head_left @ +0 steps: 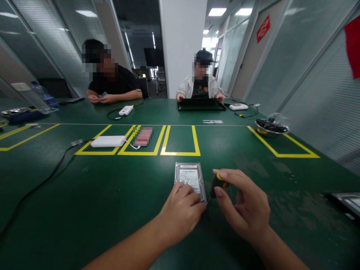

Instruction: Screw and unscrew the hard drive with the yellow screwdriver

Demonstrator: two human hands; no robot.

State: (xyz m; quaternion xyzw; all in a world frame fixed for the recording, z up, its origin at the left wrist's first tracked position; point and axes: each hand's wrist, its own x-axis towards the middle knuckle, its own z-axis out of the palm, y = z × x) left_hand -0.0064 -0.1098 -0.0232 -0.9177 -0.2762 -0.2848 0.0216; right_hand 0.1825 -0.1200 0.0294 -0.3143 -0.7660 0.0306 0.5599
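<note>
A silver hard drive (189, 173) with a white label lies on the green table in front of me. My left hand (184, 208) is closed over its near end, fingers curled on the label and the right edge. In my right hand (246, 204) is a short screwdriver (216, 184) with a black and yellow handle, held between the thumb and the fingers. The screwdriver is tilted, its thin shaft pointing down to the drive's near right corner. Whether the tip sits in a screw is too small to tell.
Yellow tape marks the green table (126, 187). A white power bank (108, 141) with a cable lies left, near a blurred pink phone (144, 136). A bowl of dark parts (272, 125) stands right; another drive (351, 202) lies at the right edge. Two people sit opposite, one holding a black panel (201, 105).
</note>
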